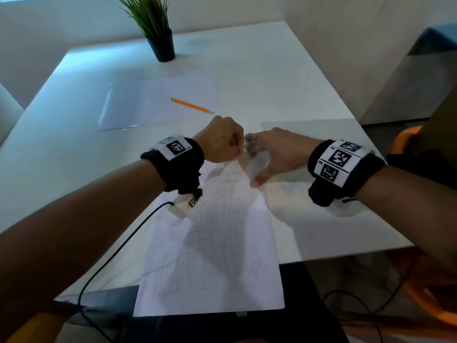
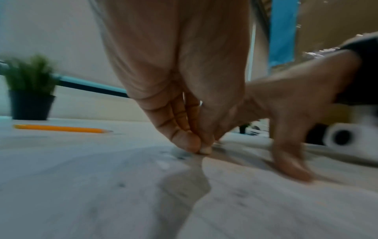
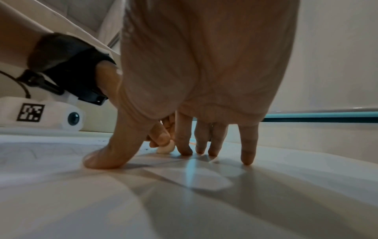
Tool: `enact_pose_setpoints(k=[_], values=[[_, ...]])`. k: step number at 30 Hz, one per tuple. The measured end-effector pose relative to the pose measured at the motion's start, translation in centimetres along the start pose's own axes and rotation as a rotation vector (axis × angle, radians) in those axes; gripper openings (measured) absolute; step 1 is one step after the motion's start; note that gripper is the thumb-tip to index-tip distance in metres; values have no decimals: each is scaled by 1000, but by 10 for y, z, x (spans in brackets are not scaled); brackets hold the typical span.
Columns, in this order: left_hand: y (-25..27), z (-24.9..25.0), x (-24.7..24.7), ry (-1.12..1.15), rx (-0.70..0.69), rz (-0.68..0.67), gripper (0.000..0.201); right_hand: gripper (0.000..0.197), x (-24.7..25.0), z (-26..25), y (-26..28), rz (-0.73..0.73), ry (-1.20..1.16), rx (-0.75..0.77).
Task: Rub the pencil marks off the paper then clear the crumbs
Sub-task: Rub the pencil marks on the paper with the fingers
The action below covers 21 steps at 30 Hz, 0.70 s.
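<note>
Paper (image 1: 217, 256) nearest: a sheet with faint pencil lines, its near edge hanging off the front of the white desk (image 1: 309, 219), its far end under both hands. Dark eraser crumbs (image 1: 228, 178) lie scattered just short of the hands.

Left hand (image 1: 220, 141): grip clenched, fingertips (image 2: 191, 145) bunched on a small pale eraser (image 3: 166, 149) pressed to the sheet. Probably held low and tight so the pressure lands on one spot; rubbing seems under way, crumbs not yet cleared.

Right hand (image 1: 277, 151): fingers (image 3: 247, 155) spread and straight, tips down just beside the eraser, thumb planted on the paper, grasping nothing. It likely pins the sheet so it cannot slide or wrinkle under the strokes.

Further out: a yellow pencil (image 1: 191, 105) lies loose on a second, blank-looking sheet (image 1: 148, 105), well apart from the hands.

Farthest: a black pot (image 1: 162, 48) holding a green grass-like plant (image 1: 146, 13), upright near the desk's back edge. No other container visible.
</note>
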State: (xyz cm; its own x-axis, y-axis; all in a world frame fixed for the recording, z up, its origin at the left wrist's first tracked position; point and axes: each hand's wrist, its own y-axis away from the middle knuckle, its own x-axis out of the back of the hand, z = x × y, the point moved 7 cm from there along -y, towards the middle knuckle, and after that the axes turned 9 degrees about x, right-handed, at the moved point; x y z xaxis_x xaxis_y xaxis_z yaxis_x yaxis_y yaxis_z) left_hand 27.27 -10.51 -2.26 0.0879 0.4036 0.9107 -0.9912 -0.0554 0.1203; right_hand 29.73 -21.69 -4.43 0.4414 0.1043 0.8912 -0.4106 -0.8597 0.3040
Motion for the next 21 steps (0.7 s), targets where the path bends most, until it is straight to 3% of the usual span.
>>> enact_pose_setpoints(k=[2,5,10,12,15,17,19,21], values=[[1,9,-7,-7,1,-19,5,58,-1,3,1,26,-44,-6],[10,18,-17,-9,-14,-58,13,67,-2,3,0,58,-70,14],[2,10,0,86,67,38,9,59,-1,5,-3,55,-60,37],[5,18,-3,56,27,25,10,59,-1,6,-3,60,-80,24],[20,30,-11,8,-44,-57,11,65,-3,5,-3,53,-65,23],[12,24,-3,3,-15,3,10,66,-4,6,-2,56,-66,29],[3,17,6,19,29,48,10,80,-3,5,-1,70,-72,35],[6,24,3,-1,-16,24,10,70,-2,6,-1,71,-81,27]])
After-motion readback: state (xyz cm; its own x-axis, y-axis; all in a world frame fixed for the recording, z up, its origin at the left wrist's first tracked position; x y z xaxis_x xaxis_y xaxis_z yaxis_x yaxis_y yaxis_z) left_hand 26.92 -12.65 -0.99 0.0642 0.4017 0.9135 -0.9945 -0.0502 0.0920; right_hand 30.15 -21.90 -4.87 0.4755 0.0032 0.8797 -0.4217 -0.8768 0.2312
